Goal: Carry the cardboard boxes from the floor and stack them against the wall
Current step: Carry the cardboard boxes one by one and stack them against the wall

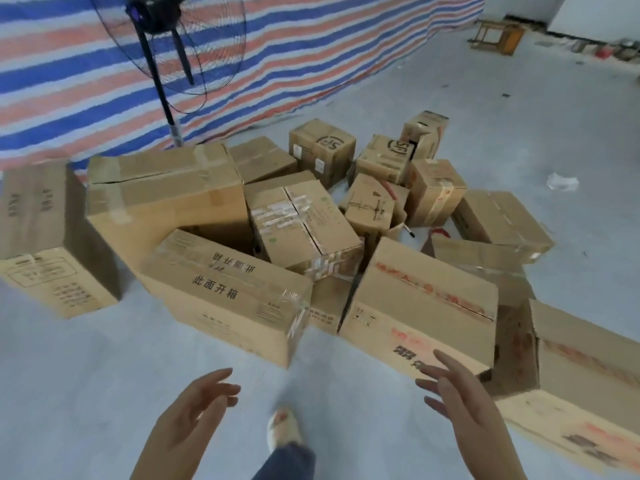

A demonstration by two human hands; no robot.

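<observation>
Several brown cardboard boxes lie in a loose heap on the grey floor. Nearest me are a taped box with black printed characters [225, 299] and a box with red print [422, 313]. A big box [162, 199] stands behind them and another [52, 244] sits at the far left. Smaller boxes [322, 147] lie at the back of the heap. My left hand [194, 410] and my right hand [460, 403] are raised in front of the near boxes, both empty with fingers spread, touching nothing.
A striped blue, red and white tarp [311, 39] hangs behind the heap. A black standing fan [166, 46] stands in front of it at the left. An open box [571, 382] lies at the right. My foot [282, 427] is on bare floor between my hands.
</observation>
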